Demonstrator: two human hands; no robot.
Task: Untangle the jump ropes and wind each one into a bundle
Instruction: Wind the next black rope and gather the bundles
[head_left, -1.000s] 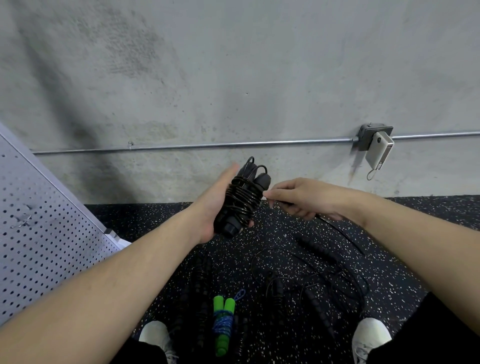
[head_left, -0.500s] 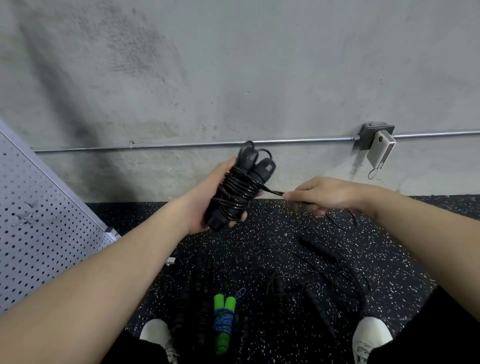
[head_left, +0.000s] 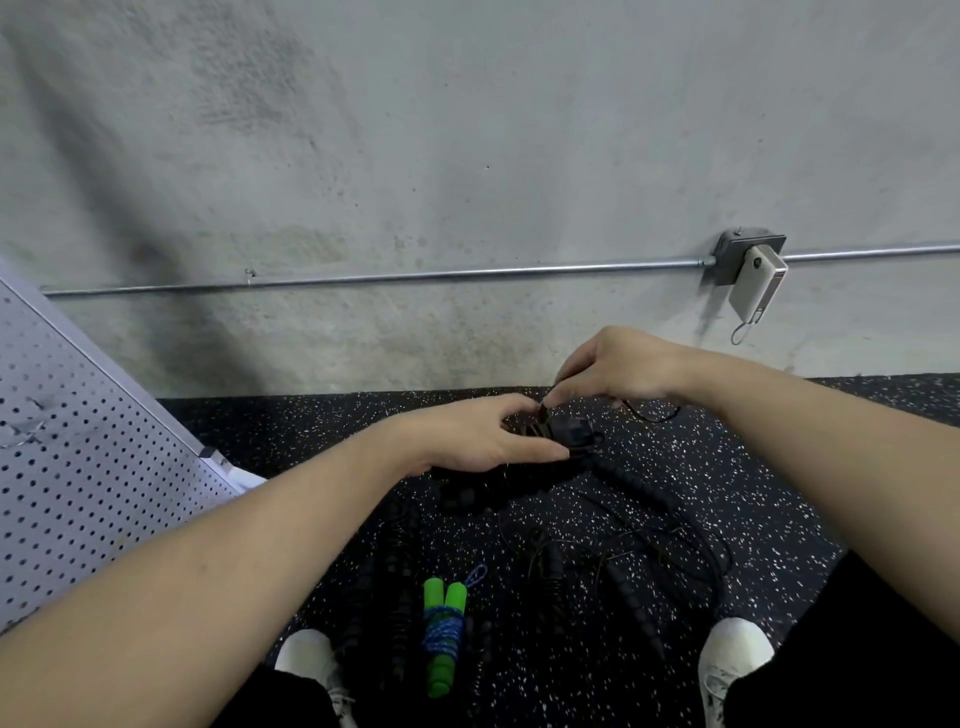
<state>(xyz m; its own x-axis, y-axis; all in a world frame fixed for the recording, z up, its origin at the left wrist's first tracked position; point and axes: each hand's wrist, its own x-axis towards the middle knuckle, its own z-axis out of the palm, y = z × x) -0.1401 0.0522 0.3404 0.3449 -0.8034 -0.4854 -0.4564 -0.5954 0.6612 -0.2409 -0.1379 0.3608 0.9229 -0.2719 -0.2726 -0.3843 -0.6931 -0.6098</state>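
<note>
Down near the speckled rubber floor (head_left: 311, 431), both hands meet over a black jump rope bundle (head_left: 563, 436). The left hand (head_left: 467, 441) lies palm-down across the bundle with its fingers curled around it, holding the wound handles from above. The right hand (head_left: 618, 371) comes in just beyond it, fingertips pinching the thin black cord end (head_left: 543, 410) right where it meets the coils; a loose loop of that cord trails out under the right wrist. The two hands are nearly touching at that spot. Below them on the floor, a tangle of black jump ropes (head_left: 623, 561) lies spread between the person's white shoes (head_left: 732, 654), with ribbed handles and thin cords crossing one another; how many ropes are in it cannot be told. To the left of the tangle lies a green-handled jump rope (head_left: 441, 634), already wound into a bundle with blue cord wrapped around its two handles. More dark beaded ropes (head_left: 400, 571) lie beside it on its left. A perforated white panel (head_left: 78, 467) leans at the left edge, and a metal conduit (head_left: 415, 274) runs along the concrete wall to a junction box (head_left: 737, 254) with a white device (head_left: 756, 286) hanging from it.
</note>
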